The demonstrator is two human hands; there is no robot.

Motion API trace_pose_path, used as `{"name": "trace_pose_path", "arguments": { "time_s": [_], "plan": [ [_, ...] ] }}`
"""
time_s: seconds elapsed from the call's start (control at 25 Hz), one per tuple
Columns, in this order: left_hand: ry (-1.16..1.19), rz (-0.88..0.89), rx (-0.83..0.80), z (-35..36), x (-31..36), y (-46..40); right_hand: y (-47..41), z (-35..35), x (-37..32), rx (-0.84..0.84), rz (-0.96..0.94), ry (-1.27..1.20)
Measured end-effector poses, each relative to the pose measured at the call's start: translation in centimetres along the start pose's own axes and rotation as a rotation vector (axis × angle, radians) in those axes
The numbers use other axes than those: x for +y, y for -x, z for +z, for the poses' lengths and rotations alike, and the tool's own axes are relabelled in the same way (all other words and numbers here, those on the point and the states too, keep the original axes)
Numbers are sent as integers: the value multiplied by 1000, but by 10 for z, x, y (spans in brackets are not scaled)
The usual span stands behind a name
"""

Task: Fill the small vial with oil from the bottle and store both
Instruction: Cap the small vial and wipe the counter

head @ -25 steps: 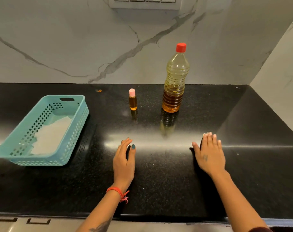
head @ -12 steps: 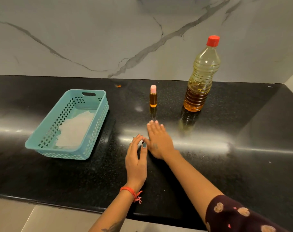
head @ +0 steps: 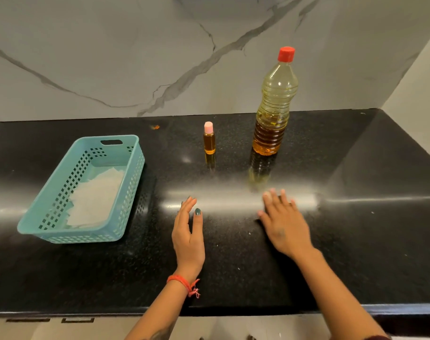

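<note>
On the black counter [head: 233,278], both empty hands lie spread flat; a hasty reach could topple the slim, capped vial [head: 209,141] or the bottle [head: 274,106].

Right hand [head: 282,227] motion-blurred; both forearms cut off by bottom edge.

The one head-worn wide-angle view looks forward and down, close over the black counter [head: 356,241] toward the marble wall [head: 111,57].

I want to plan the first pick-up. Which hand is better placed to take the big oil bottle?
The right hand, probably. It lies open on the counter almost straight in front of the oil bottle. The left hand is nearer the small vial and would have to cross over.
</note>
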State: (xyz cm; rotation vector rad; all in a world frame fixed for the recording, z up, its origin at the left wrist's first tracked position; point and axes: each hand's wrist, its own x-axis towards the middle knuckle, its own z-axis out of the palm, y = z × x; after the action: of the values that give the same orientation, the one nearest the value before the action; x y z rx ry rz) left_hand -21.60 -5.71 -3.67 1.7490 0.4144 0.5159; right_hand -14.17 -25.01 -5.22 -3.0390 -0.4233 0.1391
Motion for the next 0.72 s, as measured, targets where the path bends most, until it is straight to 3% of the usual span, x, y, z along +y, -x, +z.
{"name": "trace_pose_path", "arguments": {
  "time_s": [0.12, 0.24, 0.36, 0.52, 0.64, 0.72],
  "plan": [
    [16, 0, -37, 1, 1, 3, 23, -4, 47, 8, 264, -13],
    [30, -6, -52, 0, 0, 4, 42, -1, 32, 50, 364, -27],
    [41, -19, -60, -3, 1, 7, 43, 4, -31, 53, 209, -100],
    [21, 27, -63, -12, 1, 10, 34, 6, -114, -24, -132, -140],
    [50, -11, -61, -20, 0, 11, 40, 8, -137, -64, -380, -91],
    [56, -11, -55, -24, -2, 13, 50, 8, -133, -46, -442, -97]
  ]
}}
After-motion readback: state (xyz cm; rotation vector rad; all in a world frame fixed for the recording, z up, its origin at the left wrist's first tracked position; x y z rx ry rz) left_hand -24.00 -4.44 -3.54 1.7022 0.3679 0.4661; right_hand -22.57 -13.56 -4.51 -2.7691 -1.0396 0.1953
